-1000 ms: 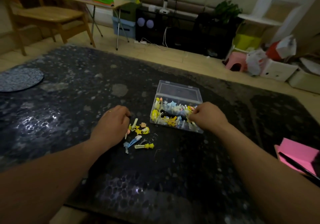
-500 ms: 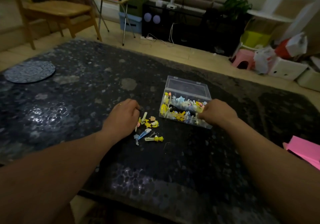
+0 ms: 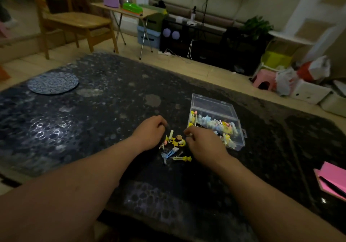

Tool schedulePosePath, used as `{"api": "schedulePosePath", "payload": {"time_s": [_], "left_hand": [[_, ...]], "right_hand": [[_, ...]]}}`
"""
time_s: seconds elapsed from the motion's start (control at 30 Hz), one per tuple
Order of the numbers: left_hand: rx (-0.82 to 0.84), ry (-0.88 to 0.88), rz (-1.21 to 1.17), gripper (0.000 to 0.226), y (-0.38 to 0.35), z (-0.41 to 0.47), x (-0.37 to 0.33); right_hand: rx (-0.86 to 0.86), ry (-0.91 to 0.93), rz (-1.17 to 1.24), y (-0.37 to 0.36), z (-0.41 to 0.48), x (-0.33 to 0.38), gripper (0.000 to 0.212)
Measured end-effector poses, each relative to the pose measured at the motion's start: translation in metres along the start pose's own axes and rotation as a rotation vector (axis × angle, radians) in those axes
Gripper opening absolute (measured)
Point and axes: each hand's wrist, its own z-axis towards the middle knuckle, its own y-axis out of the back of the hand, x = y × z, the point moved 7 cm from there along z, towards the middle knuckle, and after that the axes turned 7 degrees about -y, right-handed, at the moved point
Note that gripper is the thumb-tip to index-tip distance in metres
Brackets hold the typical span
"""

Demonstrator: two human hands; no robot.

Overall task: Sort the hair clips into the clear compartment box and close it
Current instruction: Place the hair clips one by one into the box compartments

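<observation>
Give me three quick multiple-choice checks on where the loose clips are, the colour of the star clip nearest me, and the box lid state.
1. The loose hair clips lie
A. between the two hands, left of the box
B. on the round mat
C. on the pink notebook

2. The star-tipped clip nearest the person is
A. red
B. yellow
C. black

3. The lid of the clear compartment box is
A. shut
B. missing
C. open, swung back

Answers:
1 A: the pile sits between the left hand and right hand.
2 B: its star end and bar look yellow.
3 C: the lid lies back behind the filled tray.
</observation>
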Motion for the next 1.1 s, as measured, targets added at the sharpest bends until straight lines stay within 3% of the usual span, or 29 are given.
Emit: {"api": "schedulePosePath", "payload": {"time_s": [0.23,0.37,0.5,0.67,0.77,0.93,1.1], "left_hand": [[0.174,-0.068,0.203,0.026,-0.008,0.013,-0.009],[0.162,-0.063,0.221,0.029,-0.006,0.020,-0.009],[0.146,-0.003,0.148,0.027,-0.002,0.025,-0.011],[0.143,0.024,-0.024,0.039,-0.017,0.024,-0.030],[0.140,-0.079,0.099,0.045,-0.029,0.024,-0.046],[0.116,-0.203,0.284,0.041,-0.042,0.019,-0.066],[0.150,-0.214,0.286,0.040,-0.043,0.013,-0.071]], "right_hand": [[-0.015,-0.004,-0.256,-0.028,0.021,0.012,0.019],[-0.023,0.025,-0.237,-0.025,0.022,0.016,0.011],[-0.064,0.007,-0.072,-0.002,0.015,0.009,0.012],[-0.219,-0.170,0.111,0.051,0.016,-0.057,0.008],[-0.274,-0.367,0.097,0.071,0.021,-0.117,0.012],[-0.177,-0.425,0.001,0.063,0.035,-0.149,0.016],[-0.118,-0.391,-0.079,0.049,0.045,-0.140,0.022]]}}
